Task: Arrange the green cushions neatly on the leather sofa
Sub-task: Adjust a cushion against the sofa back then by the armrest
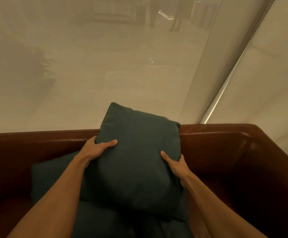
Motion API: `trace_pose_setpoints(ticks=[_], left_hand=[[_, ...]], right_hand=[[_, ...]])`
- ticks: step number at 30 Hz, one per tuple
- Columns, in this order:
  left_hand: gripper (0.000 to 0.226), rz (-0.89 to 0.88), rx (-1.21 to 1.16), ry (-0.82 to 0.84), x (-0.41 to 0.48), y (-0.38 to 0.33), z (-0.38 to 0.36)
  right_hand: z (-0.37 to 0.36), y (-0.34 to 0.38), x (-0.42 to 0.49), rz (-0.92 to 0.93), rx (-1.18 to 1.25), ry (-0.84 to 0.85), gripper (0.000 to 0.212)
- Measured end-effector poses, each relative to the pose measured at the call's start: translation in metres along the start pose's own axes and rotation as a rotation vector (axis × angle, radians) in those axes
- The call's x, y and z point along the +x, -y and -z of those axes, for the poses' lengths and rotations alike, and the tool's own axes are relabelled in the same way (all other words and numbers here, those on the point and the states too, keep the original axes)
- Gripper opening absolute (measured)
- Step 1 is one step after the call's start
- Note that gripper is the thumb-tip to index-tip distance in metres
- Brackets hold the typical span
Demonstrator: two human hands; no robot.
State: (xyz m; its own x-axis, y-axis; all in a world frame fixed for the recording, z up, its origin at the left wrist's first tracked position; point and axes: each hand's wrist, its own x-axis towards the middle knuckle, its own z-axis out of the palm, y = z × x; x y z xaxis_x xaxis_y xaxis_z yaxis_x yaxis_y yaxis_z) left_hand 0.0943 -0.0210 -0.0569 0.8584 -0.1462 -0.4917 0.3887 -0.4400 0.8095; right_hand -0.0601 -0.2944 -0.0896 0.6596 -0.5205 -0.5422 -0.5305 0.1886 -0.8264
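i've got both hands clamped on the green cushion [136,160], left hand [97,149] higher on its edge, right hand [175,164] lower; its long axis tilts away toward the sofa [225,152] backrest just beyond my grip.

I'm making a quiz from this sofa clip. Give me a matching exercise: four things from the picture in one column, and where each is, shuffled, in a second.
Things:
1. left hand
2. right hand
3. held cushion
4. second cushion

Places:
A. grips the held cushion's right edge
B. lies on the sofa, partly behind the left forearm
C. grips the held cushion's left edge
D. between both hands, its top above the sofa back

Pairs: 1-C, 2-A, 3-D, 4-B
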Motion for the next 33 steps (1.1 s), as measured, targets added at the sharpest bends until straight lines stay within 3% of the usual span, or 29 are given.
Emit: trace_pose_setpoints(ticks=[4, 7, 11, 15, 18, 23, 25, 27, 31, 33], left_hand=[[0.113, -0.067, 0.014, 0.039, -0.014, -0.020, -0.003], [0.128, -0.113, 0.066, 0.075, -0.028, -0.036, -0.010], [0.129, -0.172, 0.098, 0.074, -0.048, -0.064, -0.026], [0.107, -0.267, 0.116, 0.047, -0.072, -0.097, -0.051], [0.087, -0.303, 0.130, 0.044, -0.093, -0.121, -0.075], [0.119, -0.275, 0.135, 0.084, -0.113, -0.148, -0.120], [0.126, -0.284, 0.142, 0.127, -0.118, -0.157, -0.141], [0.114, -0.273, 0.157, 0.217, -0.120, -0.162, -0.161], [0.092, -0.304, 0.193, 0.372, -0.129, -0.169, -0.205], [0.093, -0.372, 0.216, 0.422, -0.132, -0.171, -0.229]], right_hand=[[0.015, -0.001, -0.010, 0.048, 0.063, -0.011, 0.103], [0.032, -0.004, -0.015, 0.090, 0.120, -0.031, 0.102], [0.057, -0.005, -0.022, 0.117, 0.218, -0.030, 0.095], [0.084, -0.009, -0.031, 0.119, 0.298, -0.054, 0.092], [0.105, -0.013, -0.038, 0.128, 0.393, -0.067, 0.078], [0.145, -0.021, -0.047, 0.157, 0.531, -0.110, 0.095], [0.163, -0.026, -0.051, 0.167, 0.553, -0.147, 0.088], [0.183, -0.032, -0.056, 0.169, 0.578, -0.191, 0.079], [0.216, -0.055, -0.068, 0.158, 0.623, -0.232, 0.104], [0.232, -0.070, -0.073, 0.152, 0.575, -0.288, 0.089]])
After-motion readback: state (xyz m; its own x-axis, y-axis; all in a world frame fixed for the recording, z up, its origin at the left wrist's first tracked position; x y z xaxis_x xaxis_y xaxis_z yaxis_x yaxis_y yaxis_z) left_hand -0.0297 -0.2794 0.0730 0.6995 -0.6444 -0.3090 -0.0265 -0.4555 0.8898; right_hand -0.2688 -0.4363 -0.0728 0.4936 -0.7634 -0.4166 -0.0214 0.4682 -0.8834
